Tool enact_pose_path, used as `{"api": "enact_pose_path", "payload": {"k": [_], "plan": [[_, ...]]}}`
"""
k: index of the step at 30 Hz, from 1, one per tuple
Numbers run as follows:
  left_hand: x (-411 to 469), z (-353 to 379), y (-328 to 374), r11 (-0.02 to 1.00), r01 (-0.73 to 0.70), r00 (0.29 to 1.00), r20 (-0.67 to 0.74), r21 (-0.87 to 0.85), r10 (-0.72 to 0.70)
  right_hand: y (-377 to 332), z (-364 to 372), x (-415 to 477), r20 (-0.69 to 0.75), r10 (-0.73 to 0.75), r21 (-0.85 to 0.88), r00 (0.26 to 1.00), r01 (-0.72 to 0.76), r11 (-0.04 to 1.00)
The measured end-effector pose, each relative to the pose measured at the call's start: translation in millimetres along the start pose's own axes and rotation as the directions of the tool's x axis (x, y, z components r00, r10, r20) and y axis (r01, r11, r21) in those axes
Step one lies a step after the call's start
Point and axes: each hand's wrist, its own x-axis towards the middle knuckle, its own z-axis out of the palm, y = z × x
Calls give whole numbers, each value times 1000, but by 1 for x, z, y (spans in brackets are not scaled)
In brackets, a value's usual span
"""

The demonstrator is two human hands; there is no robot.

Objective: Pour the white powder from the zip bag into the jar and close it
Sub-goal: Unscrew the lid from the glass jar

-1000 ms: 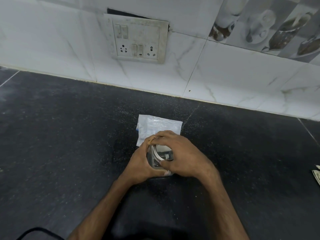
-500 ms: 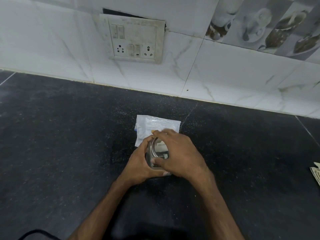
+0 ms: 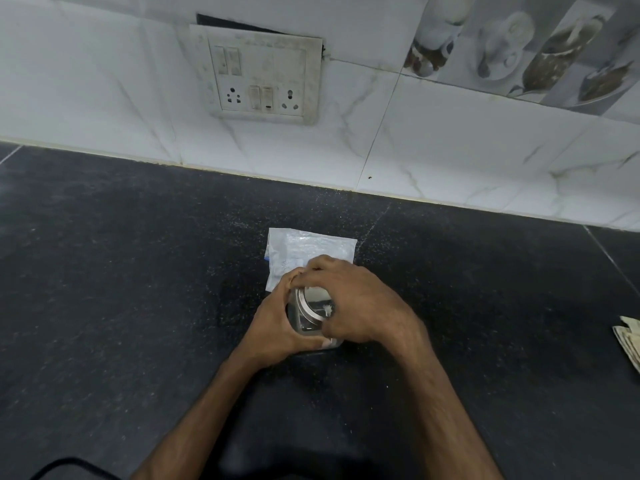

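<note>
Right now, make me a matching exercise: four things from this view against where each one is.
1 zip bag
2 left hand
3 right hand
4 switchboard

A on the tiled wall
B grips the jar's side
C flat on the counter behind the jar
D curled over the metal lid

Pairs: 1-C, 2-B, 3-D, 4-A

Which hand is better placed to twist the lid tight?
Right. The right hand is curled over the lid; the left hand grips the jar body, steadying it.
</note>
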Motion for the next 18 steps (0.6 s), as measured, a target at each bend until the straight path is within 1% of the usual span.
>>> {"api": "enact_pose_path", "payload": {"k": [2,4,6,8,10,12,13,14,15,16,17,18], "plan": [[0,1,0,1000,-2,1000,6,1,2,-2,-6,3,68,-59,-66,996,64,996],[0,1,-1,1000,-2,1000,10,2,2,-3,-10,5,121,-81,-107,989,94,990],[0,1,-1,1000,-6,1000,11,-1,6,-2,-11,6,133,-102,-133,986,120,984],[-1,0,0,1000,-12,1000,14,4,12,-2,-9,4,110,-109,-136,988,123,983],[0,1,0,1000,-10,1000,10,10,10,1,-7,-3,28,-95,-78,995,97,992],[1,1,-1,1000,7,1000,-4,0,-7,7,-10,-13,-128,-35,55,991,43,998],[1,1,-2,1000,11,1000,-8,-1,-11,11,-10,-19,-224,15,138,974,17,990],[1,0,-3,1000,12,1000,-10,3,-12,17,-9,-25,-328,74,225,942,1,974],[1,0,-4,1000,12,1000,-11,9,-12,23,-4,-31,-438,141,315,888,4,949],[1,0,-5,1000,12,1000,-10,16,-12,31,4,-35,-549,222,400,806,21,916],[1,0,-5,1000,13,1000,-9,24,-12,41,16,-39,-638,317,478,702,39,878],[1,0,-5,999,13,1000,-9,30,-13,51,29,-41,-692,417,543,589,45,839]]}}
